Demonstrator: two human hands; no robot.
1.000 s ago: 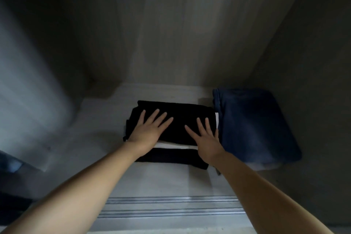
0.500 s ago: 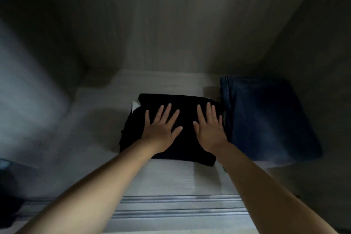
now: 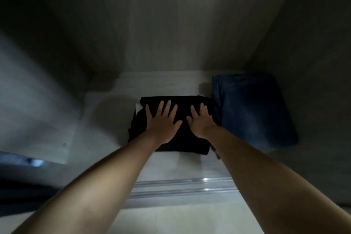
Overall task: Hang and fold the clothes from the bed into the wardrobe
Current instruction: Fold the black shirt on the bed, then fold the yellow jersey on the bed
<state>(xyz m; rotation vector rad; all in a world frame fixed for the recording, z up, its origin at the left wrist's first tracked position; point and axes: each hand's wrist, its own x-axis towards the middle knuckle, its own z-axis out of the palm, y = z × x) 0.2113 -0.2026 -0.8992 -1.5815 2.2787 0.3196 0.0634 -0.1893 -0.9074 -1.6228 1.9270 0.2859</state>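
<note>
I am looking down into the wardrobe [image 3: 171,34], whose pale floor panel [image 3: 106,119] is dimly lit. A folded black garment [image 3: 182,138] lies flat on that floor, roughly in the middle, and both of my hands rest on top of it.

My left hand [image 3: 161,123] lies palm down on the left half of the black garment, fingers straight and spread apart, the thumb angled out towards the other hand. My right hand [image 3: 201,121] lies palm down on the right half, fingers straight and a little closer together, its thumb pointing inwards. The two thumbs are near each other but I see a narrow strip of black cloth between them. Neither hand curls round the cloth; both press flat on it.

A small white corner [image 3: 138,107] shows at the garment's far left edge, just beside my left little finger; I cannot tell whether it belongs to the same piece or to something beneath.

Just to the right of the black garment lies a folded pair of blue jeans [image 3: 252,112], also on the wardrobe floor, its left edge right beside the black cloth; I cannot tell whether they touch. The jeans sit against the right side wall [image 3: 303,62].

Nearer to me, a metal sliding track [image 3: 180,186] runs across the wardrobe's front edge.
</note>
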